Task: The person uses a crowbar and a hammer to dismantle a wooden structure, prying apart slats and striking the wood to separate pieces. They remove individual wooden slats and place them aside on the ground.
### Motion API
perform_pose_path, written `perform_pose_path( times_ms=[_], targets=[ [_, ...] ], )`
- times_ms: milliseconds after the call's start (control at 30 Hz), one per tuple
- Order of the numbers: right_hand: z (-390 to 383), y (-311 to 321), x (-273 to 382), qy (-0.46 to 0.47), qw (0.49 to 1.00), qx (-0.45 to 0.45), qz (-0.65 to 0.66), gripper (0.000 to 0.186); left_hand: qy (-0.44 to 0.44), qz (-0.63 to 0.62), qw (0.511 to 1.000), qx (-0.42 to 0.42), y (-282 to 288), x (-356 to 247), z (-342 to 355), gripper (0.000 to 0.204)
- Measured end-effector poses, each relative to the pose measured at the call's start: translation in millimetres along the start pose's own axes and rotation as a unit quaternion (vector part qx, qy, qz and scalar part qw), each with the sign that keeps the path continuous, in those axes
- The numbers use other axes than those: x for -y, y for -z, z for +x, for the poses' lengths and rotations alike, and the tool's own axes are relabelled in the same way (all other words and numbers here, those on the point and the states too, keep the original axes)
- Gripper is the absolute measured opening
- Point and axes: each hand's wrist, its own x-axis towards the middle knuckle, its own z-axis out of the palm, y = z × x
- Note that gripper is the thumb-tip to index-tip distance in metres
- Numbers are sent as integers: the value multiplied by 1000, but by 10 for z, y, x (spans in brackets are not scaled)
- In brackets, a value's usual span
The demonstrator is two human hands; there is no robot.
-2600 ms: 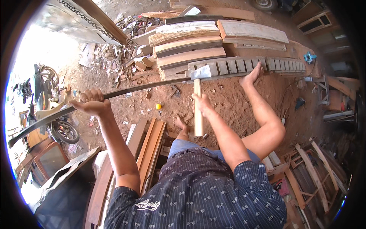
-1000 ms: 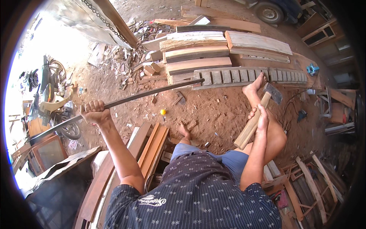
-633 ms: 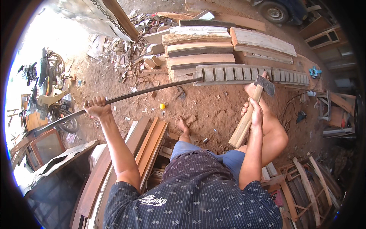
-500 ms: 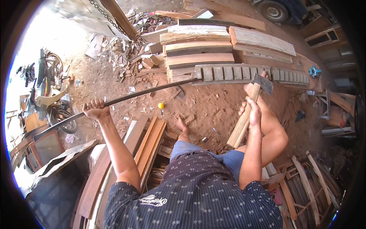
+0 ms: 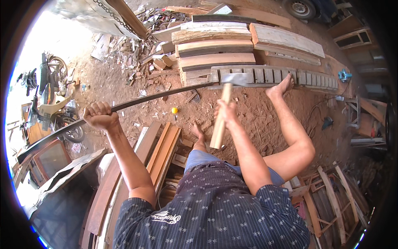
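Observation:
My left hand [image 5: 99, 116] is closed round a long dark bar [image 5: 151, 98] at the left. The bar slants up to the right, and its far tip meets the left end of a grey beam with crosswise notches [image 5: 269, 76]. A wooden-handled axe [image 5: 217, 126] is in my right hand [image 5: 226, 113], fingers wrapped round the handle. Its metal head is smeared by motion and overlaps the notched beam near the bar's tip; whether it touches cannot be told. My right bare foot [image 5: 282, 87] rests on the beam's near edge.
Stacked planks [image 5: 215, 45] lie beyond the beam. Wood scraps [image 5: 145, 54] cover the ground at far left, near a motorbike [image 5: 49, 97]. More boards [image 5: 153, 157] lean beside my left arm. A yellow ball [image 5: 174, 110] sits on the dirt. A blue tool [image 5: 344, 75] is at right.
My right hand has swung the axe left, from above my right foot to near the bar's tip. My left hand has shifted slightly left and up, still gripping the bar.

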Motion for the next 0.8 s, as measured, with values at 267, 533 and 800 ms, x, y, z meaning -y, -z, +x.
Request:
perform_pose_path(
  times_ms=[267, 533, 800],
  targets=[
    [-17, 619, 363, 51, 999, -3, 10, 34, -24, 4, 1000, -5, -396, -115, -253, 35],
    [-272, 1647, 1472, 344, 857, -349, 157, 27, -31, 10, 999, -10, -373, -136, -327, 34],
    [137, 367, -295, -84, 994, 20, 69, 25, -65, 48, 997, 0, -528, -141, -336, 37]
  ],
)
